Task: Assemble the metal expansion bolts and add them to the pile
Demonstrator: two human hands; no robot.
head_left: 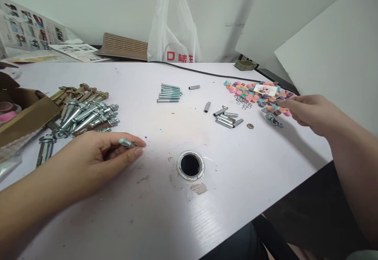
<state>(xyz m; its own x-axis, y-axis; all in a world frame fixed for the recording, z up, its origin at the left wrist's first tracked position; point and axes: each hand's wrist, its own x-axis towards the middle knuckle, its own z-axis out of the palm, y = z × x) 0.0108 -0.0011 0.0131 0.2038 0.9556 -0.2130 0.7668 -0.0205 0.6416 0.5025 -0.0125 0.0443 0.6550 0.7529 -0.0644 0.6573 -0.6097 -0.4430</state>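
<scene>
Left hand (95, 151) holds a metal rod (126, 143) (pale-tipped).

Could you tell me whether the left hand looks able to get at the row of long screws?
Probably yes: the tabletop between the left hand and the long screws looks free, though its fingers hold a metal piece.

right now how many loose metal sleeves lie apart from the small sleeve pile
2: one sleeve just right of the thin bolts, another sleeve nearer you, left of the pile; the right hand could hide more.
</scene>
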